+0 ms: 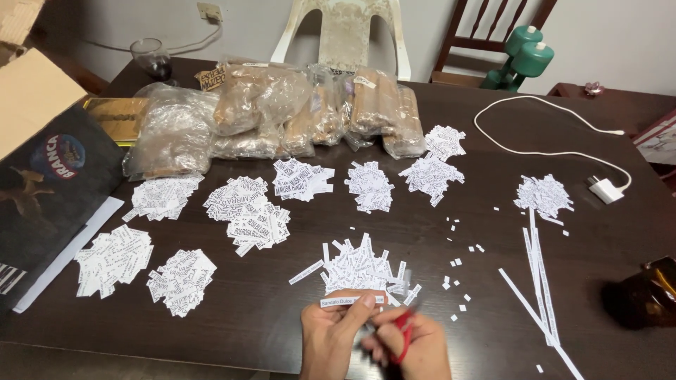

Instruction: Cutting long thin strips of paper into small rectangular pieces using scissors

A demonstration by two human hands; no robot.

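Two hands meet at the near edge of the dark wooden table [436, 141]. The left hand [331, 338] pinches a narrow white paper label strip [352, 300] between thumb and fingertips, holding it level just above the tabletop. The right hand [415, 348] is closed around red-handled scissors [405, 336], whose blades are blurred beside the strip's right end.

Just beyond the strip lies a loose heap of cut white labels [362, 267] with black print. Further out, similar heaps spread in rows: two at the left [113, 259] [182, 280], four across the middle [163, 195] [248, 211] [301, 179] [369, 186], and two more toward the right [431, 174] [445, 141]. A separate heap [543, 195] sits at the right, with long uncut white strips [539, 281] running toward the near edge and tiny white offcuts [458, 271] scattered between.

Along the far side stand clear plastic bags [282, 112] of brownish contents, bunched together. A dark cardboard box [42, 190] with a round coloured emblem lies at the left, its tan flap open. A white charger and cable [605, 188] curl at the right, near a brown glass jar [651, 292].
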